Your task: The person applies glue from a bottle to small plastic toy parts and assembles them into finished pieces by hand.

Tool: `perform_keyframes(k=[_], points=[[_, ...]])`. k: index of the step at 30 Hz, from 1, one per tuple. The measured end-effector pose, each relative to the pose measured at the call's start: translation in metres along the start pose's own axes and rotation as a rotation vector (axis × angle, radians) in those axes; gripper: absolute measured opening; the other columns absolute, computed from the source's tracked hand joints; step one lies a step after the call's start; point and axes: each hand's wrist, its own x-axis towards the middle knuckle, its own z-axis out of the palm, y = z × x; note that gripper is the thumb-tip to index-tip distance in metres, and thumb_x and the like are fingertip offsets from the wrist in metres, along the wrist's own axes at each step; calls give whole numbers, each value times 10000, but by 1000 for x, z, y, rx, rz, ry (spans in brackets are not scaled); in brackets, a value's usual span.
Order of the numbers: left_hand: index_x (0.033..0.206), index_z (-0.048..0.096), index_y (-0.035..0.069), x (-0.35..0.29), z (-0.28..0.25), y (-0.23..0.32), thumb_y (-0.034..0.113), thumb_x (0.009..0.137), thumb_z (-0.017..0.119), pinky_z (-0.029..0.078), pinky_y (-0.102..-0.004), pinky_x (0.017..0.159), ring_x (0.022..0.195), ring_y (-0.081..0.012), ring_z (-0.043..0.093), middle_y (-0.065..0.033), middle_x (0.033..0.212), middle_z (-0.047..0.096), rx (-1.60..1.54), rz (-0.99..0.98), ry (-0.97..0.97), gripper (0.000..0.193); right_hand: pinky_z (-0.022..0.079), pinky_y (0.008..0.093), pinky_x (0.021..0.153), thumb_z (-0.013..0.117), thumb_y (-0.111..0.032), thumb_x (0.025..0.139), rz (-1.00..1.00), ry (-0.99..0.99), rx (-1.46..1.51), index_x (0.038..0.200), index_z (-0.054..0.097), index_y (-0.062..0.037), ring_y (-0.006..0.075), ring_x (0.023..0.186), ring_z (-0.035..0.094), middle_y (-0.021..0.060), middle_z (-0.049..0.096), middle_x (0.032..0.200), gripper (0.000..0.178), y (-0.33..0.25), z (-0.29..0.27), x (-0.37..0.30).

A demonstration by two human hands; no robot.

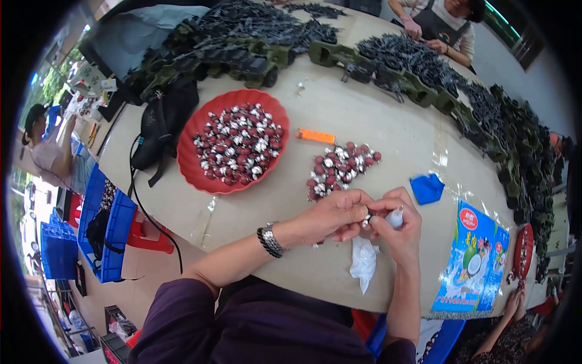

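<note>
My left hand point(335, 216) is closed, pinching a small white-and-dark piece point(366, 220) at its fingertips. My right hand point(400, 233) meets it there, its thumb and finger close against the same piece. Tucked in the right hand's curled fingers is a small whitish bottle point(395, 218) with a narrow tip. Just beyond both hands lies a loose pile of small dark-red balls with silvery-white parts point(339, 168). A crumpled white tissue point(364, 262) rests below the hands. The red scalloped bowl point(187, 159), full of similar pieces, stands to the left.
An orange strip-shaped object point(315, 136) lies past the pile. To the right are a blue scrap point(427, 188) and a blue printed sheet point(473, 261). A black bag point(163, 124) with a cord sits left. Green toy vehicle parts point(418, 91) line the far edge. Co-workers sit around.
</note>
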Motion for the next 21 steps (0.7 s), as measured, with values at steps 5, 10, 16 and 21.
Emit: perform_keyframes(k=[5, 10, 16, 21], points=[[1174, 437, 106, 1, 4, -1, 305, 990, 498, 322, -172, 465, 572, -39, 470, 29, 783, 507, 57, 54, 69, 278, 465, 256, 631, 683, 84, 690, -179, 143, -238, 916, 656, -7, 141, 739, 567, 77, 525, 912, 245, 11, 4, 0], [1220, 448, 74, 1, 9, 6, 244, 962, 562, 350, -179, 524, 621, -25, 463, 13, 832, 548, 134, 130, 49, 330, 468, 258, 633, 686, 86, 693, -191, 250, -207, 892, 643, -10, 146, 746, 573, 81, 530, 914, 225, 18, 8, 0], [1251, 531, 46, -1, 8, 10, 90, 947, 514, 355, -173, 522, 622, -21, 456, 13, 879, 575, 191, 122, 85, 308, 457, 198, 462, 698, 92, 710, -101, 234, 40, 856, 632, 12, 92, 623, 563, 56, 528, 905, 179, 16, 10, -2], [1264, 519, 20, 2, 6, 1, 207, 1000, 474, 362, -180, 483, 566, -19, 461, 40, 700, 517, 280, 134, 173, 327, 436, 209, 448, 673, 68, 751, -68, 257, 134, 851, 615, 5, 82, 567, 542, 54, 539, 849, 131, 20, 9, -2]])
